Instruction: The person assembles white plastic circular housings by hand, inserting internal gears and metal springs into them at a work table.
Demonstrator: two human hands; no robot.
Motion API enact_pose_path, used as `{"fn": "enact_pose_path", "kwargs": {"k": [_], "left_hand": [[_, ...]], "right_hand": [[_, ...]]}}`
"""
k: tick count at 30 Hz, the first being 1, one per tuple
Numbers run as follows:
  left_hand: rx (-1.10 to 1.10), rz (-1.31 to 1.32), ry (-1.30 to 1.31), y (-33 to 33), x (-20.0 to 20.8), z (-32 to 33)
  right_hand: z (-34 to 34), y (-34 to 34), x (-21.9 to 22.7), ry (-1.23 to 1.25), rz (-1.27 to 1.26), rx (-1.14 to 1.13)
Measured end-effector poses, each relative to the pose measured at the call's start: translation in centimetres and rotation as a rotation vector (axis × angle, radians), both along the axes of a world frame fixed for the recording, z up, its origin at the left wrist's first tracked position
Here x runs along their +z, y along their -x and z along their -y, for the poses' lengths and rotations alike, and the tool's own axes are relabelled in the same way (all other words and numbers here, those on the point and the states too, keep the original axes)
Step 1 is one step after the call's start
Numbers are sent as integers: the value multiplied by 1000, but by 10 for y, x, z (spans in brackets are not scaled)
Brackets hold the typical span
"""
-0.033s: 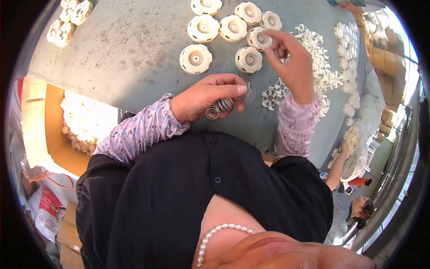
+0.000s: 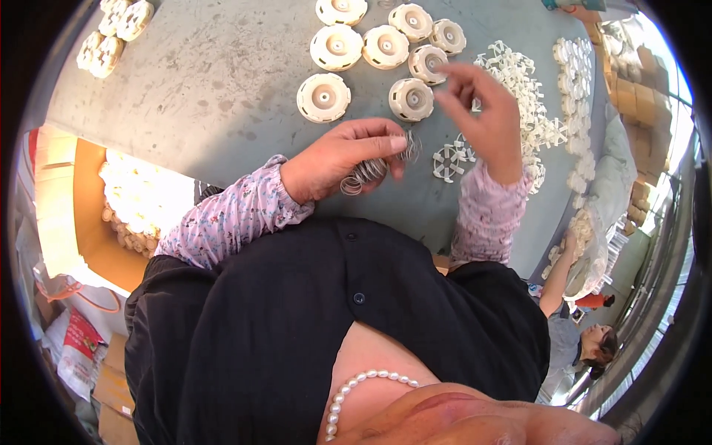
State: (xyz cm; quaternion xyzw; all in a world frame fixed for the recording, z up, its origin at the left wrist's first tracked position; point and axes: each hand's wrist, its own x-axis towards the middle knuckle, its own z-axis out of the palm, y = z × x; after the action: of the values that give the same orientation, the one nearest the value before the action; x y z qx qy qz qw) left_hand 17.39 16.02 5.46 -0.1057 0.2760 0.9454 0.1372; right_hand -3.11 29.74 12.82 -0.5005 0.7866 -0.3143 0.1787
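Several thin metal coil springs (image 2: 363, 176) are bunched in my left hand (image 2: 332, 157), whose fingers curl round them; some coils stick out past the thumb. My right hand (image 2: 489, 111) hovers beside a round cream plastic disc (image 2: 428, 65), thumb and forefinger apart, with nothing visible between them. Just below that one lies another round disc (image 2: 411, 99), with a raised centre. More of these discs (image 2: 324, 97) spread over the grey table (image 2: 215, 89) beyond my left hand. Small white three-armed plastic pieces (image 2: 454, 159) lie under and beside my right forearm.
A heap of white plastic pieces (image 2: 523, 81) lies right of my hand, with stacked white parts (image 2: 575, 89) along the right edge. Discs (image 2: 104, 53) sit at the far left. A cardboard box (image 2: 89, 200) of parts stands at left. Another person (image 2: 586, 345) works at right.
My right hand has drawn back slightly, down and to the right, from the disc by its fingertips. My left hand has barely shifted and keeps the springs.
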Motion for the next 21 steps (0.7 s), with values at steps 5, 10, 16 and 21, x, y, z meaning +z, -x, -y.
{"fn": "enact_pose_path", "kwargs": {"k": [5,10,16,21], "left_hand": [[192,-60,86,-1,-5,-6],[267,-78,135,1,-7,-7],[288,-87,25,0,-6,0],[107,-74,6,-2,-3,-2]], "right_hand": [[-15,-54,3,-14,398,32],[-19,-54,-19,239,629,3],[-21,-44,-16,285,879,-49],[9,-21,-8,389,740,-34]]}}
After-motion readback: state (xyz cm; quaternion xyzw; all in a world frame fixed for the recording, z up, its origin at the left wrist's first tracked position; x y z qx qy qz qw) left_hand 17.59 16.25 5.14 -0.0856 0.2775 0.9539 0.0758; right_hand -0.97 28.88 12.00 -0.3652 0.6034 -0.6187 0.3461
